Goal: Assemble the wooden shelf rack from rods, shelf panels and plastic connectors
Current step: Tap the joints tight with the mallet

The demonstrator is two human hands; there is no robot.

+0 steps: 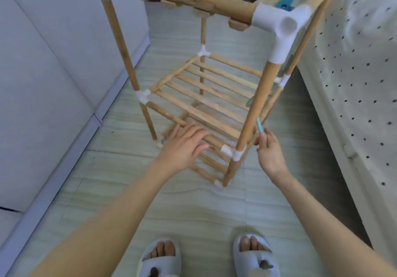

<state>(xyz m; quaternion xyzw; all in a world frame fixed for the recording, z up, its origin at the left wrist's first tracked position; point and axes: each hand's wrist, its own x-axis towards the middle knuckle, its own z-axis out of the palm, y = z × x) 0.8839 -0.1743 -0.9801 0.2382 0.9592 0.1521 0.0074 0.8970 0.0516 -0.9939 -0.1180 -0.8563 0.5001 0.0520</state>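
The wooden shelf rack (206, 96) stands upright on the floor, built of rods, slatted shelf panels and white plastic connectors. A large white corner connector (279, 29) tops the near right rod (257, 105). My left hand (184, 143) lies flat, fingers straight, on the front rail of the middle shelf (204, 113). My right hand (268, 150) pinches a thin light-blue stick-like tool (259, 124) beside the near right rod, just above the white connector (238, 154) at that shelf's corner. A lower shelf shows beneath.
A grey sofa (53, 72) runs along the left. A white bed cover with black dots (361, 83) hangs on the right, close to the rack. Pale tiled floor (193, 208) lies in front, with my feet in grey slippers (255, 255) at the bottom.
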